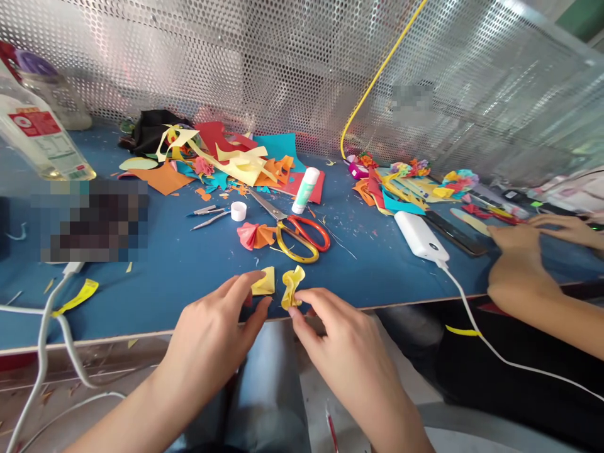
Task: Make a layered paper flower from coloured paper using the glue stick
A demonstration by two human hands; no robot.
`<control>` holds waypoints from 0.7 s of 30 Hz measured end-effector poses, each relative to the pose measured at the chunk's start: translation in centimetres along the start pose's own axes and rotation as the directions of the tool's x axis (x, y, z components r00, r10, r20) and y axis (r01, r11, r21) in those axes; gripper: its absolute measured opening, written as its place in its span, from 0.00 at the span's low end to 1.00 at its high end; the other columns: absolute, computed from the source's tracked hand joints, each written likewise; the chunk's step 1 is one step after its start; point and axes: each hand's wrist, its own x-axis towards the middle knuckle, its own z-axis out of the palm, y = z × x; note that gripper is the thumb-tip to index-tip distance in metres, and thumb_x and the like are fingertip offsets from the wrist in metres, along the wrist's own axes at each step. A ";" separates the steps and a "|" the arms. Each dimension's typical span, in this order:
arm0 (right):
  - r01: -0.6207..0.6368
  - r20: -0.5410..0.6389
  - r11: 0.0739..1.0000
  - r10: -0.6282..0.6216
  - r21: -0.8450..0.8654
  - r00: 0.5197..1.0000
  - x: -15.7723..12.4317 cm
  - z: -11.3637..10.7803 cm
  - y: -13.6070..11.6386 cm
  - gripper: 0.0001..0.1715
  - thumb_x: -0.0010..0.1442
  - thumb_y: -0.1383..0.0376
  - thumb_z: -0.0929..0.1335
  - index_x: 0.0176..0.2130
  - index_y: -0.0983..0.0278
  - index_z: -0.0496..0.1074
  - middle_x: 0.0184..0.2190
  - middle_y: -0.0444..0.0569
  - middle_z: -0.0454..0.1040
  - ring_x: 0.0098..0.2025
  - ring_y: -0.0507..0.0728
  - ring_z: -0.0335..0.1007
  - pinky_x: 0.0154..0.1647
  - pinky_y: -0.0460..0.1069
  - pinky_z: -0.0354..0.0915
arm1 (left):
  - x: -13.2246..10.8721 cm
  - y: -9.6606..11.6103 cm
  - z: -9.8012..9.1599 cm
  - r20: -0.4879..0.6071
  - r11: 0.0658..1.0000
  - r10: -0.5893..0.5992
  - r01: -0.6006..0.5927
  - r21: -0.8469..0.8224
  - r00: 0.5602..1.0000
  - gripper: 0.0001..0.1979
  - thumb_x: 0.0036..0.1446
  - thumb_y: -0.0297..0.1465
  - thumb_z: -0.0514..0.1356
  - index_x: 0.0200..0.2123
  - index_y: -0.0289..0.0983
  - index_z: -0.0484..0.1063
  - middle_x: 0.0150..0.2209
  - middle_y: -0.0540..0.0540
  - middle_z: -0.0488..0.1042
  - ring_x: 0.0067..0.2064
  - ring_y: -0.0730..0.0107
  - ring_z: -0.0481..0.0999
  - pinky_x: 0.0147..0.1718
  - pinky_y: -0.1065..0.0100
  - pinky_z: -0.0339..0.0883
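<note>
Right hand [346, 330] pinches crinkled yellow paper [293, 280] by its near end; folded yellow paper [267, 283] sits against the left hand [210, 324], whose hold I cannot tell. Pinching harder could flatten the crinkles.

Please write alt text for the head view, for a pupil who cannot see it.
A person's right hand pinches a crumpled yellow paper near the edge of a blue table; the left hand is at a folded yellow paper. Beyond lie scissors, a glue stick and coloured paper scraps; another person's hand is at right.
</note>
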 end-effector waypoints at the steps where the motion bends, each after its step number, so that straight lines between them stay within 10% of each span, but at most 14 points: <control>1: -0.005 0.004 1.000 0.005 -0.018 1.000 0.1 -0.1 -0.1 0.05 0.55 0.68 0.64 0.35 0.62 0.68 0.32 0.44 0.74 0.30 0.54 0.72 0.28 0.48 0.63 | 0.2 0.2 0.0 0.020 0.999 -0.013 0.012 0.046 1.000 0.14 0.56 0.36 0.53 0.46 0.43 0.64 0.29 0.51 0.73 0.25 0.69 0.73 0.20 0.72 0.58; 11: -0.054 0.053 0.999 0.054 0.005 0.997 -0.4 0.1 -0.5 0.03 0.56 0.67 0.64 0.33 0.61 0.67 0.30 0.42 0.74 0.30 0.55 0.71 0.26 0.47 0.61 | 0.9 0.8 0.6 -0.048 0.997 -0.024 0.028 0.072 0.999 0.06 0.57 0.36 0.54 0.35 0.40 0.65 0.30 0.51 0.72 0.26 0.70 0.72 0.20 0.71 0.56; 21: -0.068 -0.039 0.991 0.073 0.118 0.997 -1.1 0.4 -0.5 0.04 0.55 0.67 0.64 0.34 0.61 0.68 0.28 0.44 0.74 0.30 0.54 0.72 0.27 0.46 0.64 | 0.4 0.6 1.7 -0.137 0.927 0.007 -0.058 -0.371 0.991 0.07 0.53 0.25 0.55 0.36 0.39 0.64 0.34 0.51 0.73 0.32 0.74 0.73 0.31 0.73 0.67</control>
